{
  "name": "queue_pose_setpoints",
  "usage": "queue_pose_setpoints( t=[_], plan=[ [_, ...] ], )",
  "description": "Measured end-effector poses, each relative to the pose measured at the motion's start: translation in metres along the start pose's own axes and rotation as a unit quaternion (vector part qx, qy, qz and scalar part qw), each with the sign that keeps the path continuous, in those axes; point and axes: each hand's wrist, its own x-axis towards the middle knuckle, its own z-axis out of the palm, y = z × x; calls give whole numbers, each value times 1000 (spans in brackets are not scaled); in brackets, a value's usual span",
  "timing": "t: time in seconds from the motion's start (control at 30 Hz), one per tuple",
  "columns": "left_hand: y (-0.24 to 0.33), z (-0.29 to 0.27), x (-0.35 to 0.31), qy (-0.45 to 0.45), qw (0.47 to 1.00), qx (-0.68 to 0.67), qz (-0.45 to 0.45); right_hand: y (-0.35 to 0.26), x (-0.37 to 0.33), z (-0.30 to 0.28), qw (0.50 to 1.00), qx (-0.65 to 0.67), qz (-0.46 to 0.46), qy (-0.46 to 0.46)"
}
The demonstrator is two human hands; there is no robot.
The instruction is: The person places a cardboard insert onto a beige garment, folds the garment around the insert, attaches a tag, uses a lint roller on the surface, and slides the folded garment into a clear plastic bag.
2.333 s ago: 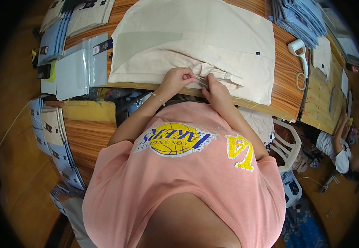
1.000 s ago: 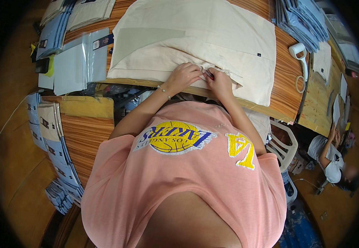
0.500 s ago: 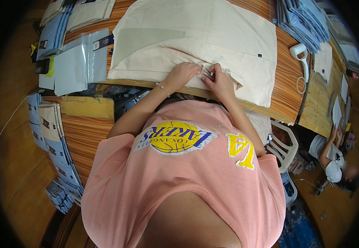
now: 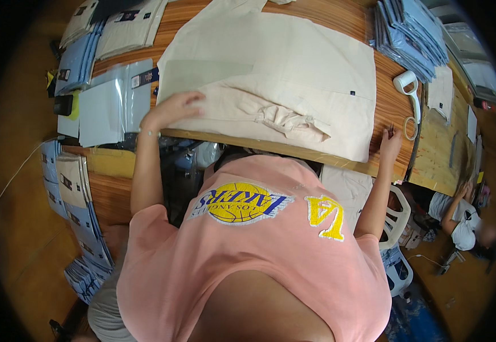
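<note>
Wood-grain table [image 4: 386, 68], puckered cream fabric [image 4: 282, 74], left hand [image 4: 171, 112] fingers parted, right hand [image 4: 390, 143] fingers gripping small dark object [image 4: 391, 130]

The big cream cloth [image 4: 310, 62] lies mostly flat, spreading between the left hand [image 4: 175, 111] and the right hand [image 4: 391, 139] and beyond them. Between the hands, its near part is bunched up and wrinkly. Its small dark tag [image 4: 353, 93] is nearer the right hand. That hand pinches a small dark thing [image 4: 391, 130], too tiny to make out.
</note>
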Motion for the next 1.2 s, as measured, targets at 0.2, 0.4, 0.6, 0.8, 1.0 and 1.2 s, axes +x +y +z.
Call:
queue_pose_setpoints(
  t=[0.2, 0.4, 0.6, 0.8, 1.0, 1.2],
  plan=[
    [-30, -86, 147, 380, 918, 101, 58, -116, 101, -9, 971, 38, -234, -28],
    [-6, -83, 243, 450, 855, 243, -86, -181, 172, 58, 885, -183, -402, 147],
    [-55, -115, 221, 465, 880, -94, -35, -187, 168, 11, 927, -217, -287, -110],
    [15, -93, 99, 315, 913, -238, 103, -79, 93, -84, 944, 69, -318, -43],
    [-31, 14, -37, 366, 928, -32, 66, -4, -8, -54, 879, 369, -113, -280],
    [-49, 52, -43, 386, 919, -79, 11, 15, -37, -24, 848, 465, -121, -224]
  ],
)
